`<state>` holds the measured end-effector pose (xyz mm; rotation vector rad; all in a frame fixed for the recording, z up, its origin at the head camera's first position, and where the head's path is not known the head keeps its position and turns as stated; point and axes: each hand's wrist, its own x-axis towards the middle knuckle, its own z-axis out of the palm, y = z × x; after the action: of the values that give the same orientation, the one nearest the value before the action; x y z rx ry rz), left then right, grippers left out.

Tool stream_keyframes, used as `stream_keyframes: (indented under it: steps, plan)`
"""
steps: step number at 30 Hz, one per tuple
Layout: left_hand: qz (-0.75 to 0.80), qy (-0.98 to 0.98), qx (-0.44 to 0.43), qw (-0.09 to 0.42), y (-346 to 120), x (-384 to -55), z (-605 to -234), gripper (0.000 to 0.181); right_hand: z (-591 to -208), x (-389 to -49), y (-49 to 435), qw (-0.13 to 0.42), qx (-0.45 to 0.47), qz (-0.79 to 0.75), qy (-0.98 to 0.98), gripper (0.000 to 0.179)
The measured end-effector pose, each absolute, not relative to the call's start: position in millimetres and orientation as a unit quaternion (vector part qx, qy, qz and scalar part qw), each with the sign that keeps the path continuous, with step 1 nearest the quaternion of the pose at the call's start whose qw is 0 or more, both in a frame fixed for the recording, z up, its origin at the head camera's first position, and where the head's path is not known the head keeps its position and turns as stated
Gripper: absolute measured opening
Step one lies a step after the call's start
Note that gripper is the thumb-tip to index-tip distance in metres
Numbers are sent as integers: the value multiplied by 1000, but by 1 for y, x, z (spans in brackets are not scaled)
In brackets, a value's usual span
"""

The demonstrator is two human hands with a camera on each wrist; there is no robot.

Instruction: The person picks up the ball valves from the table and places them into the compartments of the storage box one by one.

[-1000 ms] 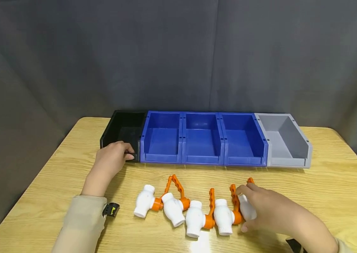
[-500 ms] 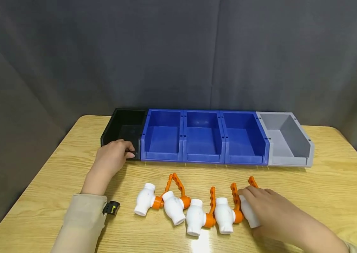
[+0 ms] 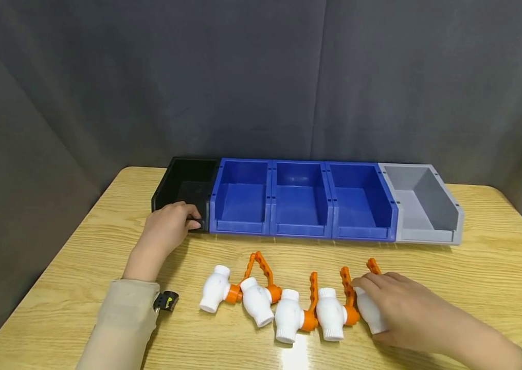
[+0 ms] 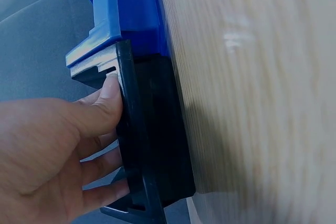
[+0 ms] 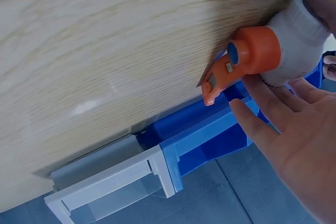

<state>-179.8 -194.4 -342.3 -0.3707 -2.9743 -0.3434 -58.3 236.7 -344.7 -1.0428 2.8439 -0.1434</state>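
A person's left hand point(image 3: 165, 228) grips the front edge of a black plastic open-front bin point(image 3: 191, 192), while the right hand point(image 3: 411, 313) holds a white plastic valve with an orange lever handle point(image 3: 371, 313) between thumb and fingers, low at the right end of a row. Four matching white-and-orange valves point(image 3: 332, 316) lie to its left on a pale wood-grain table point(image 3: 80, 288). Three blue plastic bins point(image 3: 300, 205) stand between the black bin and a grey plastic bin point(image 3: 413, 208).
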Motion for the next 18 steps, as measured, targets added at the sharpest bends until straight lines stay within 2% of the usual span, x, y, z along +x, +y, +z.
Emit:
stream_keyframes:
  steps: [7,14,18]
  plan:
    - [-113,-983,-128,70,-194,-182,-340,13,-343,-57,243,54,-341,-41,938,79]
    - [-112,-984,-124,62,-194,-180,-340,14,-336,-55,248,21,-345,-23,938,81]
    - [-116,-984,-124,60,-194,-180,-341,13,-331,-56,252,27,-330,-19,943,79]
